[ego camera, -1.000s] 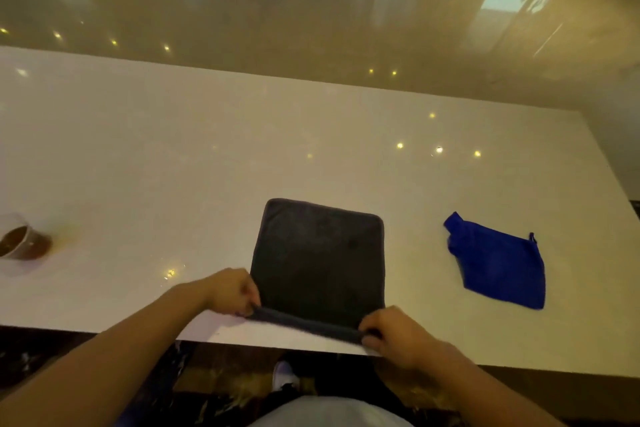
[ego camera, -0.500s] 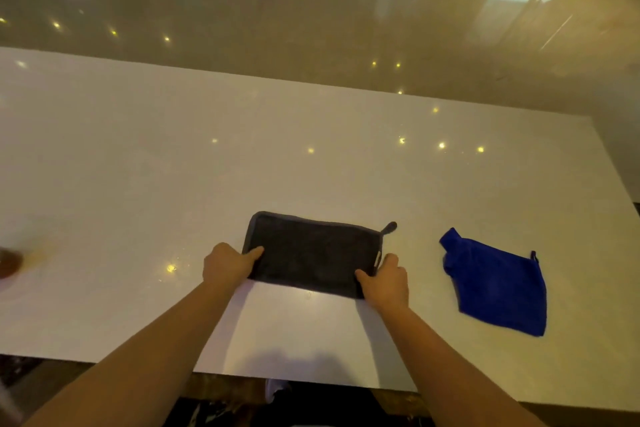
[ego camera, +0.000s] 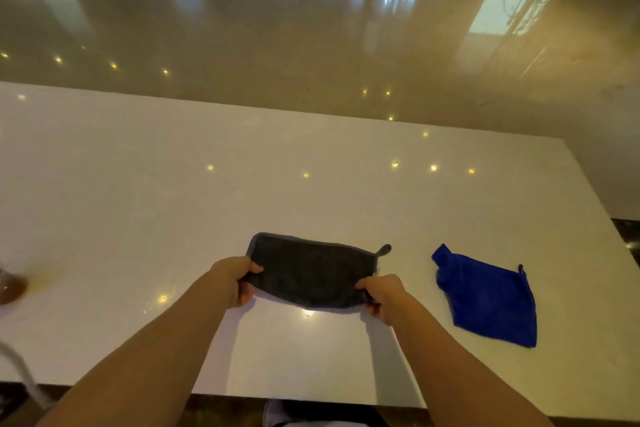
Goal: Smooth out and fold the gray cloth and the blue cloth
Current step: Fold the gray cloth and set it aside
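Observation:
The gray cloth (ego camera: 308, 270) lies folded in half as a wide dark rectangle in the middle of the white table (ego camera: 173, 184), its hanging loop sticking out at the far right corner. My left hand (ego camera: 235, 279) pinches its near left corner and my right hand (ego camera: 382, 295) pinches its near right corner; the near edge is lifted slightly off the table. The blue cloth (ego camera: 488, 295) lies rumpled and loosely folded to the right, apart from both hands.
A glass with brown liquid (ego camera: 10, 288) stands blurred at the table's far left edge. A glossy beige wall (ego camera: 311, 45) rises behind the table. The table's near edge (ego camera: 311, 400) runs just below my forearms.
The gray cloth went from spread open to folded in half, its near edge carried onto the far edge. Both hands then came back and gripped the folded cloth's near corners.

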A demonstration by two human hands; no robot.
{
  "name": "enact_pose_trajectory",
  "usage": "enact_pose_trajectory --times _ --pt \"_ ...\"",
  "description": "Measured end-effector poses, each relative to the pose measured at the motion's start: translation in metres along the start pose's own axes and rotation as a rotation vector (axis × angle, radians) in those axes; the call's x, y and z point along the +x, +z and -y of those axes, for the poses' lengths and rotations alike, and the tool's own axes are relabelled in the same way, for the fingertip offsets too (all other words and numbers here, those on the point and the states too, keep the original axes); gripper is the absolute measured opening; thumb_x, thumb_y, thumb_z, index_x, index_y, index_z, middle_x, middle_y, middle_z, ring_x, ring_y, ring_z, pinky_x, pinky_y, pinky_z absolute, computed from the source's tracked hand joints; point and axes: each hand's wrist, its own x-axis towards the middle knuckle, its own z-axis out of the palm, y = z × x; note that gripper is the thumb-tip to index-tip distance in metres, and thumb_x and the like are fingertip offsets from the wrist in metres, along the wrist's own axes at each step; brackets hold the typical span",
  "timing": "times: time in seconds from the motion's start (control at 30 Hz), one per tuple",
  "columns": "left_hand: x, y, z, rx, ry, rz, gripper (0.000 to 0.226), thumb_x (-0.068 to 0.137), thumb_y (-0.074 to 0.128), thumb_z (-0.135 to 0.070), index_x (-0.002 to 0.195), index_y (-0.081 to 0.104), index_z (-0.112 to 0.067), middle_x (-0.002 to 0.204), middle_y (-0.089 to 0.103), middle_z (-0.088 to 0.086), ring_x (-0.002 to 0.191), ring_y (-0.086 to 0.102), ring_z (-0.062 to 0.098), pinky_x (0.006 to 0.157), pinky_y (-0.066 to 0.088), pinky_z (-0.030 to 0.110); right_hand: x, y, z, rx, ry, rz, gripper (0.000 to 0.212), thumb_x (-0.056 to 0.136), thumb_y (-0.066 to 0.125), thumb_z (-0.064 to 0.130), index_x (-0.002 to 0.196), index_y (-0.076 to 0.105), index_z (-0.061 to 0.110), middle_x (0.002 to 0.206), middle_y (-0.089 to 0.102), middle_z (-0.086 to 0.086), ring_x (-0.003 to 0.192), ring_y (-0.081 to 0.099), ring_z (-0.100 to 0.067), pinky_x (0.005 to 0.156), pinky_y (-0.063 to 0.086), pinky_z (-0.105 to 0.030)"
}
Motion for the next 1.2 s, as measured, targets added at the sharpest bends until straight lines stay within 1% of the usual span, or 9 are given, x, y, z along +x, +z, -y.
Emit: enact_pose_trajectory --times 0.17,0.3,0.43,0.53,0.6,0.73,0.83,1.0,1.2 --pt "-0.036 0.057 -0.016 0.206 0.44 -0.02 0.009 0.076 0.068 0.006 0.082 0.063 0.003 0.081 0.059 0.02 0.068 0.058 0.032 0.057 0.056 0.038 -0.014 -0.011 0.026 0.13 -0.111 0.065 0.028 0.084 0.073 0.011 0.107 0.063 -0.002 0.093 0.067 -0.018 0.081 0.064 -0.03 0.061 0.052 -0.034" --pt "-0.09 0.104 -0.014 0.615 0.779 0.281 0.008 0.074 0.071 -0.006 0.081 0.07 -0.011 0.088 0.072 0.01 0.089 0.07 0.029 0.083 0.06 0.042 -0.044 0.007 0.053 0.218 -0.261 0.229 0.033 0.087 0.069 0.039 0.103 0.069 0.01 0.087 0.074 -0.009 0.084 0.07 -0.028 0.059 0.058 -0.034" --pt "-0.092 0.092 -0.013 0.405 0.565 0.639 0.023 0.081 0.069 0.0 0.098 0.079 -0.011 0.1 0.076 0.013 0.09 0.073 0.027 0.076 0.061 0.033 -0.046 0.004 0.056 0.199 -0.272 0.239 0.039 0.087 0.07 0.038 0.109 0.067 0.006 0.099 0.074 -0.015 0.085 0.07 -0.028 0.062 0.059 -0.035" --pt "-0.067 0.073 -0.004 -0.072 0.387 0.363 0.026 0.084 0.075 -0.011 0.109 0.072 -0.005 0.11 0.072 0.014 0.095 0.067 0.027 0.073 0.058 0.036 -0.041 -0.007 0.046 0.372 -0.133 0.293 0.029 0.09 0.066 0.015 0.116 0.057 0.004 0.102 0.068 -0.019 0.09 0.065 -0.031 0.066 0.059 -0.039" --pt "-0.054 0.079 0.012 -0.016 0.169 0.267 0.051 0.083 0.078 -0.033 0.117 0.055 -0.003 0.123 0.059 0.017 0.106 0.06 0.034 0.08 0.057 0.045 -0.035 -0.024 0.035 0.464 -0.043 0.348 0.033 0.088 0.068 0.013 0.117 0.054 0.006 0.109 0.066 -0.021 0.099 0.063 -0.035 0.073 0.06 -0.044" --pt "-0.065 0.145 0.027 -0.075 -0.328 0.741 0.059 0.072 0.084 -0.03 0.115 0.059 0.002 0.102 0.065 0.02 0.088 0.065 0.03 0.067 0.061 0.038 -0.014 -0.078 0.029 0.624 0.011 0.499 0.035 0.088 0.067 0.014 0.12 0.057 0.004 0.107 0.074 -0.024 0.107 0.063 -0.041 0.077 0.061 -0.051" --pt "-0.077 0.209 0.001 -0.075 -0.224 0.69 0.034 0.073 0.082 -0.02 0.096 0.061 -0.006 0.074 0.056 0.011 0.061 0.052 0.016 0.048 0.05 0.024 0.013 -0.132 0.047 0.654 -0.051 0.468 0.029 0.094 0.059 0.014 0.122 0.057 0.003 0.107 0.074 -0.024 0.108 0.063 -0.041 0.079 0.061 -0.051" --pt "-0.088 0.325 -0.059 -0.107 0.078 0.586 0.029 0.077 0.082 -0.012 0.097 0.062 -0.006 0.082 0.056 0.011 0.066 0.05 0.015 0.058 0.048 0.024 0.074 -0.229 0.095 0.697 -0.126 0.272 0.034 0.095 0.059 0.011 0.128 0.053 0.006 0.119 0.062 -0.023 0.105 0.063 -0.039 0.066 0.061 -0.046" --pt "-0.063 0.418 -0.06 0.097 0.314 0.406 0.045 0.083 0.073 -0.047 0.101 0.063 -0.007 0.09 0.064 0.013 0.08 0.059 0.024 0.066 0.054 0.034 0.136 -0.288 0.093 0.636 -0.144 0.062 0.022 0.094 0.061 0.017 0.115 0.059 0.009 0.113 0.066 -0.017 0.103 0.064 -0.033 0.084 0.059 -0.049"
